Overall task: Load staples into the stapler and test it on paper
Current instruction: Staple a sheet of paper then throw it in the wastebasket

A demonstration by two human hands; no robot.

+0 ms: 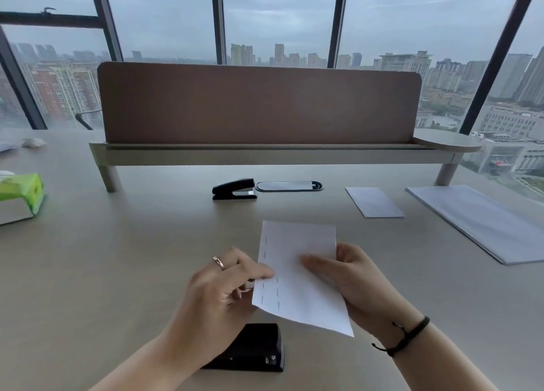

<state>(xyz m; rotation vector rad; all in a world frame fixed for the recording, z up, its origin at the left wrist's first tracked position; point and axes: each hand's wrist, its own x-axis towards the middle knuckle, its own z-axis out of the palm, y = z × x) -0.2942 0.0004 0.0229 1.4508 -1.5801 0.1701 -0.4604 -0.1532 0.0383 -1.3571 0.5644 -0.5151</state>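
**Paper held up over the tabletop, near stapler below the left wrist**

High-rise windows (279, 22) behind, grey city beyond. Brown divider screen (259, 102) on a raised shelf across the far edge of the pale tabletop (117, 243). Stack of sheets (482, 223) far right, smaller sheet (374, 201) beside it; green tissue box (22, 195) far left.

Two black staplers: one (234, 189) well apart, under the shelf; the other (250, 349) near, just below the left forearm, long axis lying left to right.

Paper (297, 273) lifted between both hands, long axis tilted slightly, rows of staples down its left edge. Left hand (217, 293) pinching that stapled edge, grip narrow. Right hand (353, 278) gripping the right edge, thumb on top.

Near stapler closest to the left hand, straight down and back from its grip.
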